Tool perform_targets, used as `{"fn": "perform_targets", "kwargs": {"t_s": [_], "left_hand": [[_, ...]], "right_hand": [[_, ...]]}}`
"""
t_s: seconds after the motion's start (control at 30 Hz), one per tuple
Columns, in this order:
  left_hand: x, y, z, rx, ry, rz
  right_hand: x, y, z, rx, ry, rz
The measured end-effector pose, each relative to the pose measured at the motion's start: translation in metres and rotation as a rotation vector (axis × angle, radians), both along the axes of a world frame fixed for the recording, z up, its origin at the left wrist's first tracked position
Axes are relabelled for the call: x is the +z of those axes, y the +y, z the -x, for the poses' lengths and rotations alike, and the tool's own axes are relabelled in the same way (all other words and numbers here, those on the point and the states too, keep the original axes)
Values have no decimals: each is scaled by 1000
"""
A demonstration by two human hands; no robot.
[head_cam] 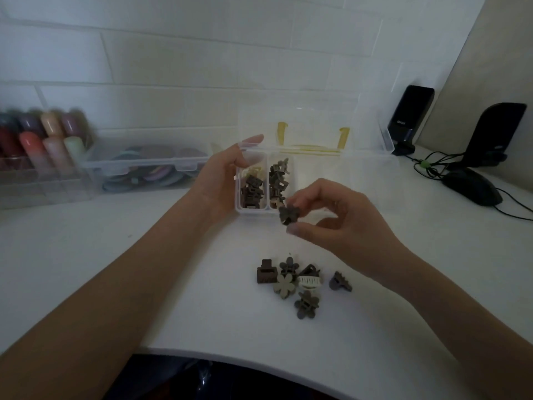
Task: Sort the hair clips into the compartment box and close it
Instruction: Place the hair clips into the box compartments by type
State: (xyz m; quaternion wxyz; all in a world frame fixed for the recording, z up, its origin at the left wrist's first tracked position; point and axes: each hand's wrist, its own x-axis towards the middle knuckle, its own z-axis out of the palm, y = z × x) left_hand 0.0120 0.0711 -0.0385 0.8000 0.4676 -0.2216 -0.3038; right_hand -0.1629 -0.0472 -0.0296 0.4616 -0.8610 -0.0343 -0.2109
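Both forearms reach in from the lower edge of the frame over the white table (115,269). The left hand (219,180) cups the left wall of the small clear compartment box (265,210) at centre frame, thumb over its far rim; its fingers are hidden behind the box, seemingly wrapped around it. Dark clips fill both compartments, blurred beyond telling shapes apart. The right hand (340,217) hovers just right of the box, thumb and forefinger pinched on a dark flower clip (289,214) at the box's near right corner. Loose hair clips (300,281) lie clustered lower centre.
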Motion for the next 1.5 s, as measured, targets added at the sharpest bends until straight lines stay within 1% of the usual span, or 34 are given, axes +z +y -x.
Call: {"fn": "perform_targets", "kwargs": {"t_s": [0.07, 0.13, 0.2, 0.27, 0.33, 0.4, 0.5, 0.63, 0.73, 0.87, 1.0, 1.1, 1.17, 1.3, 1.4, 1.5], "left_hand": [[1, 0, -1, 4, 3, 0], [1, 1, -1, 5, 11, -1], [0, 2, -1, 3, 17, -7], [0, 2, 1, -3, 34, 0], [1, 1, 2, -27, 61, 25], [1, 1, 2, -37, 63, 30], [0, 2, 1, -23, 33, 10], [0, 1, 1, -5, 20, 2], [0, 0, 1, 4, 4, -15], [-1, 1, -1, 29, -23, -44], [-1, 2, -2, 37, -31, -52], [0, 1, -1, 28, -29, -48], [0, 1, -1, 20, -24, -43], [0, 1, -1, 7, -35, -29], [-1, 2, -1, 2, -42, -26], [-1, 1, -2, 6, -24, -23]], "right_hand": [[-2, -5, -2, -153, -116, 167], [-6, -12, -5, -271, -190, 311], [-10, -17, -9, -325, -218, 360], [-11, -19, -15, -346, -264, 394], [-6, -20, -24, -350, -322, 473], [-2, -18, -33, -321, -305, 603], [-2, -11, -38, -325, -212, 822], [-6, -4, -25, -335, -265, 847], [-11, -5, -21, -362, -228, 970], [-14, -4, -23, -390, -152, 931], [-18, -3, -22, -377, -165, 930], [-18, -6, -19, -415, -191, 936], [-18, -6, -20, -430, -175, 952], [-21, -3, -22, -391, -129, 993], [-18, -4, -18, -381, -192, 968], [-6, -1, -13, -338, -275, 826]]}}
